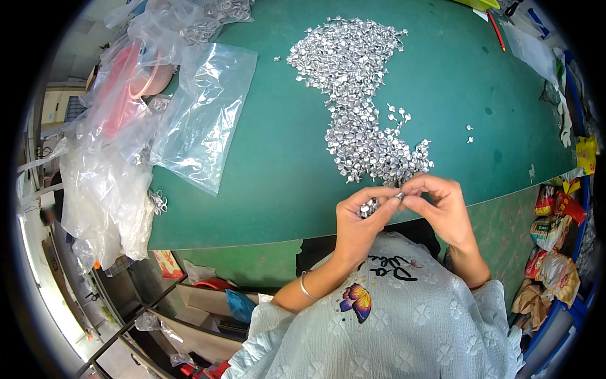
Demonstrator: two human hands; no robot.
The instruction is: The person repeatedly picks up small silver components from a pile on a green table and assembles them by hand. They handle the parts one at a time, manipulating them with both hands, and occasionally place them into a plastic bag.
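A large spread of small silver metal pieces (356, 107) with round heads and short stems lies on the green tabletop in front of me. At its near end, over the table's front edge, my two hands meet. My left hand (356, 227) is curled around several metal pieces (368, 208), and its thumb and forefinger reach toward one metal piece (399, 196). My right hand (445, 208) pinches that same piece between thumb and fingertips, close against the left fingertips. The fingers partly hide the piece, so its exact shape is unclear.
Clear plastic bags (205, 114) and a pink plastic basket (153, 82) crowd the table's left side. Two stray metal pieces (469, 134) lie to the right. A red pencil (496, 31) rests at the far right. Coloured packages (555, 271) stand on a shelf beyond the right edge.
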